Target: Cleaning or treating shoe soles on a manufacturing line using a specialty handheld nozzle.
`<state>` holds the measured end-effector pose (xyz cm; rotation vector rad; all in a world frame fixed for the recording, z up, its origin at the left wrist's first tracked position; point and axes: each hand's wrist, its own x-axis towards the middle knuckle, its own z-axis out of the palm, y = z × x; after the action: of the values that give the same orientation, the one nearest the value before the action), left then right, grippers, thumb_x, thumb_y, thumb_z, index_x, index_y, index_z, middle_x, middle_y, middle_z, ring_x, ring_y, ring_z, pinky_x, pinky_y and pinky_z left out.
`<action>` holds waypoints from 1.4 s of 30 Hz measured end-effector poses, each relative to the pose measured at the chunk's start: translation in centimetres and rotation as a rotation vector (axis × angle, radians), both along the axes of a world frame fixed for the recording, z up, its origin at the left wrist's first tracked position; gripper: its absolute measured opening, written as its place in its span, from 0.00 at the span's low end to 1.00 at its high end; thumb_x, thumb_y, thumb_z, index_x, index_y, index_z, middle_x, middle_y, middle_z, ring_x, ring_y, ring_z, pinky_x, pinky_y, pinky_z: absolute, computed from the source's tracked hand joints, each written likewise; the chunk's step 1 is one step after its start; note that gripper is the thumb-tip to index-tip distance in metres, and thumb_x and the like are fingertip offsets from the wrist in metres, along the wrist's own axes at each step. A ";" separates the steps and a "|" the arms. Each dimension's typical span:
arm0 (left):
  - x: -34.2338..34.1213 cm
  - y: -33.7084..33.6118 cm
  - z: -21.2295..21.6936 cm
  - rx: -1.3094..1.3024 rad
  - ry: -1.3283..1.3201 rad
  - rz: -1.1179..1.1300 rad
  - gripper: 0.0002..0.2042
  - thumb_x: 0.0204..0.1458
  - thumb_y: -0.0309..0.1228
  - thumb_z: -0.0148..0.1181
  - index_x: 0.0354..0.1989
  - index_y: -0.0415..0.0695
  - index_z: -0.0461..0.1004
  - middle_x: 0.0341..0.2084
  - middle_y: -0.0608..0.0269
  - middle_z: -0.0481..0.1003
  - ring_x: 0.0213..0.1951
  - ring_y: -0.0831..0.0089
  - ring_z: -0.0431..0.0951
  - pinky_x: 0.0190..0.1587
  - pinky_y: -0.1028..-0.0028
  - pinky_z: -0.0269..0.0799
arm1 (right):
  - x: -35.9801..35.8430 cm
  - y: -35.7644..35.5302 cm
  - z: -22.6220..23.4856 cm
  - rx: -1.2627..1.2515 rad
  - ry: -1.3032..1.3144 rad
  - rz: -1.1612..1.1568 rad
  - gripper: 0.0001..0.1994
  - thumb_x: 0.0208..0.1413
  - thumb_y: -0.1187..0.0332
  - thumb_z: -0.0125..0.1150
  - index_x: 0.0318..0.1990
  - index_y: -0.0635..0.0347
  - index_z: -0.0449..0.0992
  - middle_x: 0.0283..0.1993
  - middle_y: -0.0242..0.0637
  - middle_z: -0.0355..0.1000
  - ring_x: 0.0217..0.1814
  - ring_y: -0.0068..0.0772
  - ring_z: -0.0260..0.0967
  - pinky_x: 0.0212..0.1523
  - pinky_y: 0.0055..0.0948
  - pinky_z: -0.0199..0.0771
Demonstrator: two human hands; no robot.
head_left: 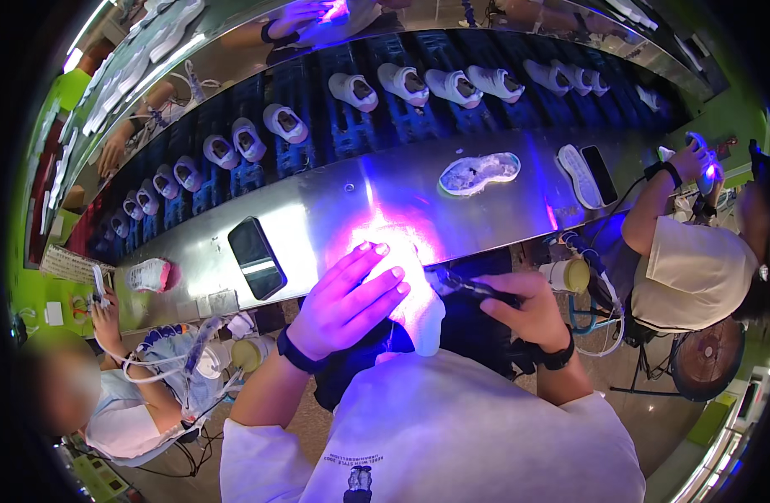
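Observation:
A white shoe sole (pixel 427 329) is held at the near edge of the metal bench, under a glaring purple-pink light that washes out its far part. Across its left side lie the fingers of my left hand (pixel 345 303), gripping it; the thumb is hidden. To its right, my right hand (pixel 526 308) is closed round the handle of a dark brush (pixel 460 282). The brush's head meets the sole's right edge, though contact is hard to tell in the glare.
A phone (pixel 258 258) and two soles (pixel 480 174) (pixel 577 178) lie on the metal bench (pixel 318 205). Beyond it, several pale shoes (pixel 285 123) line a dark blue conveyor (pixel 318 130). Co-workers sit at left (pixel 142 402) and right (pixel 691 272). Pots (pixel 249 354) (pixel 567 275) flank me.

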<state>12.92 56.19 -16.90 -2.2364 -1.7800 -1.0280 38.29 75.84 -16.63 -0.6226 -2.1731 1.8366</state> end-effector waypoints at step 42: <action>4.1 -0.4 -3.9 -0.136 -0.418 0.523 0.31 0.37 0.15 0.66 0.57 0.44 0.78 0.54 0.54 0.78 0.58 0.53 0.79 0.56 0.62 0.79 | 0.9 -2.0 -2.9 -0.295 -0.200 -0.104 0.16 0.58 0.72 0.69 0.53 0.67 0.82 0.30 0.27 0.76 0.30 0.15 0.70 0.32 0.20 0.70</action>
<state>17.06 55.81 -20.78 -1.5305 -2.4823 -1.3382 39.20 73.83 -19.51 -0.9990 -1.9517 2.1372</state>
